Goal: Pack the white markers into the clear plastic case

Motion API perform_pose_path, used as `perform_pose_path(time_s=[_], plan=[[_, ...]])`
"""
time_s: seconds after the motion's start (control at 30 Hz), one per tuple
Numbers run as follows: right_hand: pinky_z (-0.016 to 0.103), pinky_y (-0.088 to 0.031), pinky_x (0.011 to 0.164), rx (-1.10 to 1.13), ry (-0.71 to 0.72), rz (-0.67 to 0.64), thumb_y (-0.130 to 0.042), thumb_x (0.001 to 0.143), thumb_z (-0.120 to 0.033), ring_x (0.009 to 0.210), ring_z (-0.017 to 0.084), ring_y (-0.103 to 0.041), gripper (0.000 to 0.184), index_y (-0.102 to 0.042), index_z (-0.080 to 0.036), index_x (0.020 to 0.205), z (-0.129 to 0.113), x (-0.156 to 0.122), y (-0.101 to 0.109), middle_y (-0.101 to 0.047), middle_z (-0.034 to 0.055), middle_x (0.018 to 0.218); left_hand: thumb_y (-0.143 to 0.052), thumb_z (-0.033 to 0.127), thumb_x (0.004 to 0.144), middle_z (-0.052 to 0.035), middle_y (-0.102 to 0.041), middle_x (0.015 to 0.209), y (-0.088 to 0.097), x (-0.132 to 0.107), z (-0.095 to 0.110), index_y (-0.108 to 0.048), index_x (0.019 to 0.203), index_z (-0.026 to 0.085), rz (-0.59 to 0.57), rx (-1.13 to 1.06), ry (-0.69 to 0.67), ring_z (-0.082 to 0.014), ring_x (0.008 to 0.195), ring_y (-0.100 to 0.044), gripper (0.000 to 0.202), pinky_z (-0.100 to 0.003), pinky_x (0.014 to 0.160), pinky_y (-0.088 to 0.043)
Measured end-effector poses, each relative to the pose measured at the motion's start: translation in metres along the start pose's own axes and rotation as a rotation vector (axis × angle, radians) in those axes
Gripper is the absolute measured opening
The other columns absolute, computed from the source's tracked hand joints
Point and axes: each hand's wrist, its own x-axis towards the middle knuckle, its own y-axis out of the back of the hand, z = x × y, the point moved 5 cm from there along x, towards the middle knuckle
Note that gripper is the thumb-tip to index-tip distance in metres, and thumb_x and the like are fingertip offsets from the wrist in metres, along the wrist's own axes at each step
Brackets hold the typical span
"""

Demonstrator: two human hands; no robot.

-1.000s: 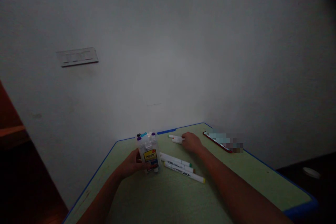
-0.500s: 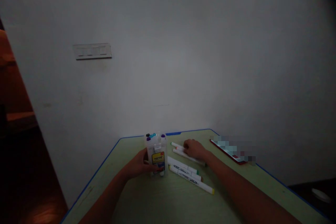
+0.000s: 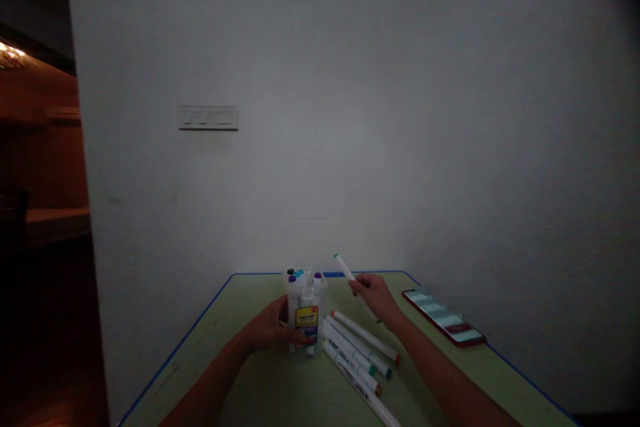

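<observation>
Your right hand [image 3: 373, 295] has lifted a marker [image 3: 345, 268] off the table [image 3: 260, 387], fingers pinched round it, near the loose pens [image 3: 366, 336]. Your left hand [image 3: 267, 328], partly curled, grips the upright box [image 3: 307, 313]; an uneven squeeze could tip it, a slack pinch drop the marker.

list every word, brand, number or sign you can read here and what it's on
No text reads with certainty.
Label on the clear box: a dark word on yellow, perhaps "marker", too blurred to confirm.
Red patch on that label: too small to read.
Lying markers: dark print on some barrels, too small and blurred.
Phone: screen blurred, nothing legible.
</observation>
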Motion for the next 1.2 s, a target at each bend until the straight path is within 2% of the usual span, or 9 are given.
perform_pose_path(time_s=[0.13,0.23,0.43,0.57,0.67,0.77,0.87,1.0,1.2], plan=[[0.019,-0.025,0.038,0.622,0.034,0.041,-0.053,0.067,-0.042,0.041,0.006,-0.034,0.028,-0.05,-0.014,0.068,-0.056,0.006,0.028,-0.046,-0.0028,0.053,-0.078,0.022,0.047,-0.0102,-0.064,0.099,0.001,0.0,0.0,-0.048,0.103,0.013,0.023,-0.006,0.001,-0.0262,0.088,-0.061,0.064,-0.038,0.077,-0.048],[0.017,-0.025,0.035,0.84,0.119,0.017,-0.06,0.059,-0.035,0.039,0.005,-0.035,0.039,-0.041,-0.016,0.089,-0.097,0.011,0.038,-0.058,-0.0005,0.066,-0.078,0.021,0.048,-0.0091,-0.065,0.098,0.0,-0.001,0.002,-0.049,0.101,0.013,0.019,-0.017,-0.013,-0.0251,0.086,-0.061,0.061,-0.037,0.077,-0.048],[0.017,-0.034,0.034,0.712,0.215,-0.115,-0.055,0.062,-0.025,0.037,0.009,-0.043,0.073,-0.015,-0.021,0.122,-0.138,0.013,0.017,-0.059,-0.0053,0.059,-0.077,0.022,0.049,-0.0093,-0.065,0.097,-0.004,-0.003,0.006,-0.049,0.101,0.013,-0.026,-0.073,-0.034,-0.0245,0.085,-0.062,0.06,-0.037,0.074,-0.049],[0.016,-0.036,0.034,0.563,0.24,-0.06,-0.048,0.066,-0.018,0.037,0.008,-0.044,0.084,0.003,-0.022,0.132,-0.149,0.01,0.008,-0.057,-0.0061,0.06,-0.078,0.022,0.048,-0.0098,-0.064,0.099,-0.004,-0.003,0.005,-0.049,0.102,0.014,-0.016,-0.09,-0.03,-0.0251,0.087,-0.061,0.062,-0.038,0.075,-0.049],[0.016,-0.037,0.037,0.462,0.284,-0.042,-0.048,0.067,-0.013,0.038,0.008,-0.047,0.087,0.007,-0.024,0.133,-0.153,0.007,0.001,-0.057,-0.0055,0.061,-0.079,0.02,0.047,-0.0106,-0.063,0.101,-0.003,-0.002,0.002,-0.049,0.102,0.014,-0.028,-0.125,-0.042,-0.0254,0.086,-0.061,0.063,-0.039,0.075,-0.049],[0.016,-0.038,0.039,0.383,0.341,-0.114,-0.047,0.07,-0.013,0.039,0.008,-0.048,0.08,0.0,-0.023,0.134,-0.153,0.004,-0.011,-0.056,-0.0057,0.058,-0.079,0.019,0.047,-0.0111,-0.062,0.102,-0.002,-0.001,-0.001,-0.049,0.104,0.014,-0.035,-0.144,-0.076,-0.0254,0.087,-0.061,0.064,-0.039,0.076,-0.048],[0.017,-0.037,0.04,0.294,0.404,-0.195,-0.043,0.078,-0.021,0.036,0.008,-0.046,0.055,-0.023,-0.022,0.129,-0.151,0.001,-0.022,-0.052,-0.0073,0.051,-0.078,0.02,0.049,-0.0106,-0.062,0.103,-0.002,0.0,-0.001,-0.049,0.104,0.014,-0.042,-0.13,-0.103,-0.0246,0.088,-0.06,0.063,-0.039,0.079,-0.047],[0.019,-0.039,0.047,0.161,0.463,-0.185,-0.042,0.08,-0.025,0.047,0.009,-0.051,0.022,-0.056,-0.016,0.095,-0.148,0.001,-0.029,-0.057,-0.0012,0.059,-0.078,0.022,0.049,-0.0097,-0.063,0.101,-0.003,-0.001,0.0,-0.051,0.101,0.014,-0.047,-0.105,-0.096,-0.0236,0.087,-0.06,0.059,-0.036,0.078,-0.047],[0.02,-0.039,0.054,0.106,0.482,-0.213,-0.052,0.071,-0.016,0.06,0.012,-0.054,0.014,-0.064,-0.014,0.077,-0.143,-0.003,-0.037,-0.062,0.0016,0.066,-0.077,0.018,0.049,-0.01,-0.063,0.098,-0.004,-0.001,0.002,-0.049,0.099,0.012,-0.046,-0.095,-0.088,-0.0227,0.084,-0.061,0.058,-0.034,0.076,-0.048]])
